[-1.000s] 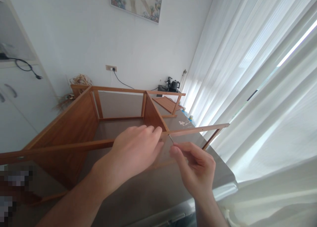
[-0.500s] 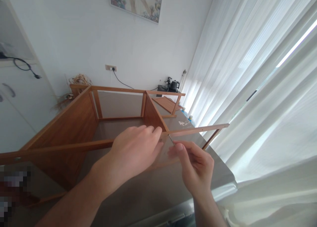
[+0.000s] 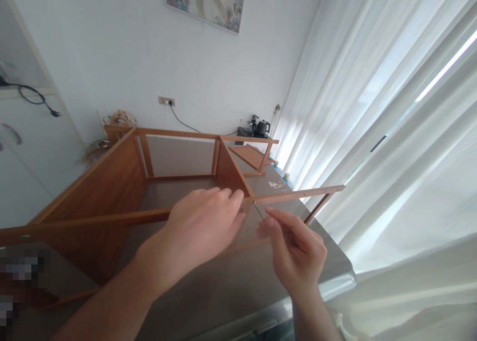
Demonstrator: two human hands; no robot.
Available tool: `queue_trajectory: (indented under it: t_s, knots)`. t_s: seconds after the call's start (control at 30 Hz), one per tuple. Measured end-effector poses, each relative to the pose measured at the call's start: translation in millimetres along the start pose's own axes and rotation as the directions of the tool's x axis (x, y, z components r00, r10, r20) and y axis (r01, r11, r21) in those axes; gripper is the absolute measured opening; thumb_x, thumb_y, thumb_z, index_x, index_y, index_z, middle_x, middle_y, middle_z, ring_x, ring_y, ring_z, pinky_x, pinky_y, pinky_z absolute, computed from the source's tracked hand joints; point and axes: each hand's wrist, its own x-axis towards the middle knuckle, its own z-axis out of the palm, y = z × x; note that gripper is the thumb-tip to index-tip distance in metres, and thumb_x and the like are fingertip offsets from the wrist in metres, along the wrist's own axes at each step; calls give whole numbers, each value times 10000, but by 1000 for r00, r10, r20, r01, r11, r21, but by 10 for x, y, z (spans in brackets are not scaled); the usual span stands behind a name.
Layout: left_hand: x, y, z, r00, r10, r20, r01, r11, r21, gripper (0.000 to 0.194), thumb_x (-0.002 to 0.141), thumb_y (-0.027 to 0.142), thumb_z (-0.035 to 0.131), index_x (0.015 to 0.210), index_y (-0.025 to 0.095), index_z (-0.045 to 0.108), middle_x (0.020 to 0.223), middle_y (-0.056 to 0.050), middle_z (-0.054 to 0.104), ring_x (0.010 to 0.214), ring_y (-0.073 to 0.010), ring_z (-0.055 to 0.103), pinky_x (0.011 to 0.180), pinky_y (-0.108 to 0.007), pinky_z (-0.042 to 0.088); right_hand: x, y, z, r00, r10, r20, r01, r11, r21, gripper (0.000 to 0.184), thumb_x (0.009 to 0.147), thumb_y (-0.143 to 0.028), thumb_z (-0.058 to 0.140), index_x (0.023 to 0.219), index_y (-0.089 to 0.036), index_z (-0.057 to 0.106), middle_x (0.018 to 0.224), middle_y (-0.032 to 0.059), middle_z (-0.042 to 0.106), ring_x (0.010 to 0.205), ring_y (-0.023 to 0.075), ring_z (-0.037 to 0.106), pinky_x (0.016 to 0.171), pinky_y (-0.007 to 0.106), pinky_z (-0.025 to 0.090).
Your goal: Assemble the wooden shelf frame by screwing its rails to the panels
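Observation:
A brown wooden shelf frame (image 3: 112, 182) lies on a grey metal table (image 3: 231, 286). My left hand (image 3: 203, 227) rests over the near rail where the middle divider panel (image 3: 231, 172) meets it, fingers curled over the joint. My right hand (image 3: 296, 249) pinches a thin metal tool (image 3: 258, 211), like a small hex key, whose tip sits at the rail joint just right of the divider. The near rail (image 3: 298, 194) runs on to the right past both hands.
A loose wooden panel (image 3: 251, 156) lies at the far end of the table near a black kettle (image 3: 263, 127). White curtains (image 3: 391, 132) hang along the right. A white cabinet (image 3: 26, 152) with a cable stands at the left. Small bottles (image 3: 286, 177) sit by the table's right edge.
My right hand has turned slightly on the tool, its fingers shifting up and round. The left hand and the frame have stayed put.

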Motion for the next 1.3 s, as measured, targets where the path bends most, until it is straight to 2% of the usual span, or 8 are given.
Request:
queue_trajectory:
  t_s: [0.17, 0.3, 0.5, 0.67, 0.9, 1.3]
  knots:
    - [0, 0, -3, 1000, 3, 5, -3, 1000, 2, 199, 1016, 336, 432, 888, 240, 550, 812, -36, 700, 718, -265, 691, 552, -325, 350, -12, 1, 19, 1000, -18, -23, 17, 1000, -9, 209, 941, -113, 684, 1081, -252, 752, 754, -38, 769, 638, 107, 746, 630, 185, 610]
    - [2, 1, -2, 1000, 10, 3, -10, 1000, 8, 198, 1016, 337, 435, 879, 239, 539, 807, -33, 697, 701, -266, 688, 537, -326, 334, -28, 25, -12, 998, -61, 11, 61, 998, -8, 249, 933, -82, 685, 1099, -257, 748, 785, -36, 787, 674, 119, 767, 658, 196, 630]
    - [10, 3, -7, 1000, 17, 3, -17, 1000, 20, 199, 1013, 337, 440, 877, 235, 543, 802, -34, 699, 707, -268, 696, 536, -327, 348, -88, 120, -70, 994, -106, 29, 106, 994, -17, 379, 883, -53, 739, 1196, -266, 742, 990, 6, 810, 823, 160, 796, 742, 234, 661]
    - [1, 7, -25, 1000, 15, 3, -15, 1000, 25, 205, 1017, 324, 424, 888, 232, 554, 810, -41, 700, 708, -272, 699, 540, -339, 376, -66, 129, -83, 987, -159, 36, 160, 986, -40, 410, 865, -41, 747, 1202, -275, 748, 971, 19, 797, 803, 174, 771, 703, 282, 661]
    - [8, 17, -39, 1000, 12, 15, -12, 1000, 17, 211, 1022, 323, 415, 889, 233, 552, 813, -43, 702, 718, -280, 706, 547, -347, 399, -44, 108, -79, 985, -169, -20, 165, 977, -132, 309, 872, -104, 773, 1133, -268, 755, 890, 10, 786, 699, 154, 744, 640, 260, 626]
    - [-7, 8, -30, 1000, 9, 3, -9, 1000, 10, 208, 1018, 334, 433, 875, 235, 547, 805, -41, 698, 722, -284, 707, 561, -341, 421, -47, 92, -96, 993, -115, -3, 113, 978, -176, 130, 863, -164, 798, 963, -235, 756, 804, 2, 767, 610, 135, 698, 587, 249, 585]
